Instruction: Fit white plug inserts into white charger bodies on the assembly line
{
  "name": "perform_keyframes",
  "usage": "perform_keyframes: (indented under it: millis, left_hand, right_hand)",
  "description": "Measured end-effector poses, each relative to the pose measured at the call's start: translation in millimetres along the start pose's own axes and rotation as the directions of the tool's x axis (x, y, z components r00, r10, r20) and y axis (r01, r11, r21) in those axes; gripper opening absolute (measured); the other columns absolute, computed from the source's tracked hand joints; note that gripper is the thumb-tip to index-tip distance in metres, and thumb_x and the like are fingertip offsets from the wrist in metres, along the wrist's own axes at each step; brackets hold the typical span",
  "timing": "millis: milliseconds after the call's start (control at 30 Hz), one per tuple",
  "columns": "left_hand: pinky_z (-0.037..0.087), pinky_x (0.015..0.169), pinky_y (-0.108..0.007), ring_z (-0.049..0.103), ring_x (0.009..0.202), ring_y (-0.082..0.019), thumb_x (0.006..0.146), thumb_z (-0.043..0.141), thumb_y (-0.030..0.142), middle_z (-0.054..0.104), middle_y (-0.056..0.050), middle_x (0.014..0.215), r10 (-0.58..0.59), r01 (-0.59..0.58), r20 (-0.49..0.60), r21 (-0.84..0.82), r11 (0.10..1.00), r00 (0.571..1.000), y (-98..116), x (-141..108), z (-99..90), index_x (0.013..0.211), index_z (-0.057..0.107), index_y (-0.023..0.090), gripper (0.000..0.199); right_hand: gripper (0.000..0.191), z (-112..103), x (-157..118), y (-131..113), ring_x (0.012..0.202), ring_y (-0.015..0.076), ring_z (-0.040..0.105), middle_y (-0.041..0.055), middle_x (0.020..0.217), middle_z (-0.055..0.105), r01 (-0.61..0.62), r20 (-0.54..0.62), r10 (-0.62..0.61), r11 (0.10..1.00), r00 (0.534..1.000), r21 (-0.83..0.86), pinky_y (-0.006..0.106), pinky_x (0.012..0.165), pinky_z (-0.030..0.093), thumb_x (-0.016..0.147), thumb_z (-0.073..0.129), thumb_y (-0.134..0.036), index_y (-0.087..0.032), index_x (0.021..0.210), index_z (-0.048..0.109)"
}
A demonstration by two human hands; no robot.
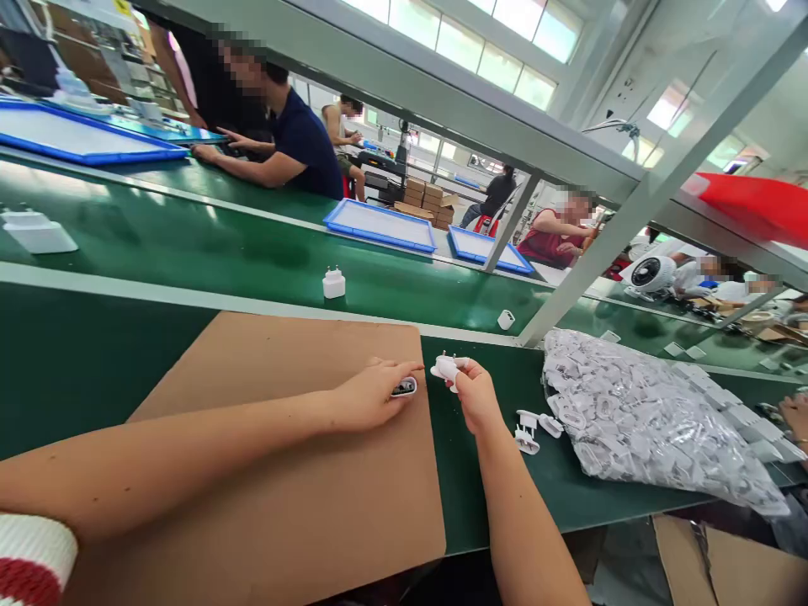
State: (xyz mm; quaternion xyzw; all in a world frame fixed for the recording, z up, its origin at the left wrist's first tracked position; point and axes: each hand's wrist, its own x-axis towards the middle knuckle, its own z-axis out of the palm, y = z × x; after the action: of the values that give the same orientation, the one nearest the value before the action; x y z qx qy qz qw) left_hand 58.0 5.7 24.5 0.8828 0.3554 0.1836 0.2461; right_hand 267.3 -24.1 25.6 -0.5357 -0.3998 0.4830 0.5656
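My left hand [372,394] is over the cardboard sheet [303,505], its fingers closed round a small white oval housing [405,387] whose open end shows dark parts inside. Just to the right, above the green bench, my right hand [478,391] pinches a white plug piece [447,369] with metal pins pointing up. The two held pieces are apart. Several similar white pieces [527,432] lie on the bench to the right of my right hand, beside a clear plastic bag [644,412] full of white parts.
Beyond a pale rail, a green belt [252,257] carries white plug housings [334,284]. A slanted metal post [606,244] rises behind the bag. Blue-edged trays [379,225] and several people are farther back; another person's hand [796,417] shows at far right.
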Motion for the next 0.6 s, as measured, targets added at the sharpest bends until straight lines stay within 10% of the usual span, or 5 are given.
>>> perform_keyframes:
  millis: [133, 267, 600]
  left_hand:
    - [0.047, 0.104, -0.043, 0.057, 0.124, -0.032, 0.076, 0.073, 0.046, 0.062, -0.011, 0.137, -0.117, 0.091, -0.096, -0.242, 0.966, 0.988, -6, -21, 12.6, 0.141, 0.049, 0.02, 0.073]
    - [0.052, 0.084, -0.037, 0.063, 0.099, -0.027, 0.078, 0.07, 0.048, 0.071, -0.007, 0.105, -0.08, 0.032, -0.131, -0.336, 0.941, 0.988, -17, -19, 16.7, 0.106, 0.068, 0.021, 0.039]
    - [0.048, 0.078, -0.033, 0.062, 0.088, -0.023, 0.078, 0.068, 0.035, 0.072, -0.005, 0.093, 0.04, -0.094, -0.173, -0.317, 0.944, 0.984, -22, -15, 16.6, 0.093, 0.07, 0.02, 0.021]
  right_hand:
    - [0.038, 6, -8, -1, 0.078, 0.0175, 0.065, 0.0053, 0.096, 0.076, -0.001, 0.093, 0.006, 0.999, 0.996, -0.053, 0.026, 0.059, 0.037, 0.059, 0.078, -0.028, -0.021, 0.094, 0.066]
    - [0.052, 8, -12, -2, 0.076, 0.0156, 0.061, 0.0022, 0.096, 0.076, -0.019, 0.177, 0.04, 0.993, 0.983, -0.118, 0.026, 0.061, 0.036, 0.068, 0.072, -0.028, -0.026, 0.12, 0.067]
    - [0.05, 3, -20, -11, 0.089, 0.0165, 0.061, 0.0035, 0.102, 0.073, -0.19, 0.243, 0.184, 0.982, 0.952, 0.005, 0.03, 0.082, 0.046, 0.061, 0.084, -0.028, -0.023, 0.11, 0.077]
